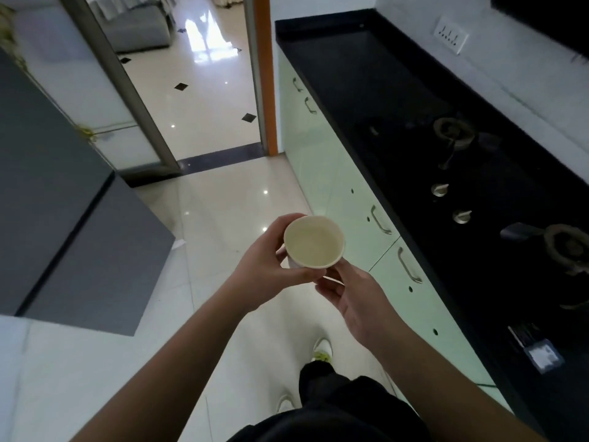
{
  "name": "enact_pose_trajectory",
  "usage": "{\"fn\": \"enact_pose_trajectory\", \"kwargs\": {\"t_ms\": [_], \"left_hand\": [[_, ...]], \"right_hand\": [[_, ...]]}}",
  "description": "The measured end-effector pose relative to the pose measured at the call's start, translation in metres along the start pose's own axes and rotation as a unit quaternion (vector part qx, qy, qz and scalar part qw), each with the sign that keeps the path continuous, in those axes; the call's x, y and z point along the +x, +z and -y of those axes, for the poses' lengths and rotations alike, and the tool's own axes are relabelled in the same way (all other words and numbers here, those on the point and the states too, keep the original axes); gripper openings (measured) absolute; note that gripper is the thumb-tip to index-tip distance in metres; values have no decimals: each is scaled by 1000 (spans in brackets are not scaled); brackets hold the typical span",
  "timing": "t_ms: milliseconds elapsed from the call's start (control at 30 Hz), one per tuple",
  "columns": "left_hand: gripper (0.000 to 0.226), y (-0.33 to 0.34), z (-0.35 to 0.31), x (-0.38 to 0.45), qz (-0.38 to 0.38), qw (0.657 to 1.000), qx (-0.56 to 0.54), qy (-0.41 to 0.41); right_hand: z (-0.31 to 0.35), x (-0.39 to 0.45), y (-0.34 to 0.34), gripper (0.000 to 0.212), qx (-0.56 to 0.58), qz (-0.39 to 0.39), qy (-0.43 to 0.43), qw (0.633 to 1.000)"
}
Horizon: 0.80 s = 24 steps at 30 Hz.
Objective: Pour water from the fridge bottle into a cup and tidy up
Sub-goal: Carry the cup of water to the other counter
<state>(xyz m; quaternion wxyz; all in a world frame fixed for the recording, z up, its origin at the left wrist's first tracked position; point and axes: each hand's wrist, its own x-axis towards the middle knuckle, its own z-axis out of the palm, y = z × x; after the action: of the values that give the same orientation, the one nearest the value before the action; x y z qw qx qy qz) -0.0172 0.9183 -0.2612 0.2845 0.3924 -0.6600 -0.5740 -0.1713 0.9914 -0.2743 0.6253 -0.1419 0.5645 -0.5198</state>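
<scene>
A small white paper cup (314, 242) is held upright over the floor in the middle of the view, its pale inside showing. My left hand (271, 263) wraps round the cup's left side with fingers and thumb curled on the wall. My right hand (353, 295) sits just below and right of the cup, its fingertips touching the cup's lower edge. Whether there is water in the cup cannot be told. No bottle is in view.
A grey fridge (63, 199) stands at the left. The black countertop (366, 74) with a gas stove (478, 173) runs along the right, above pale green cabinets (344, 186). A doorway (197, 100) opens ahead onto glossy tiled floor.
</scene>
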Motion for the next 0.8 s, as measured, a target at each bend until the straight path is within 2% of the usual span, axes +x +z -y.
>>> {"fn": "enact_pose_trajectory", "kwargs": {"t_ms": [433,800], "left_hand": [[74,-28,-18,116,-69,994,77,-19],[78,-93,0,184,-91,993,67,-22]], "right_hand": [[87,123,12,24,-15,59,33,998],[113,205,71,22,1,62,49,997]]}}
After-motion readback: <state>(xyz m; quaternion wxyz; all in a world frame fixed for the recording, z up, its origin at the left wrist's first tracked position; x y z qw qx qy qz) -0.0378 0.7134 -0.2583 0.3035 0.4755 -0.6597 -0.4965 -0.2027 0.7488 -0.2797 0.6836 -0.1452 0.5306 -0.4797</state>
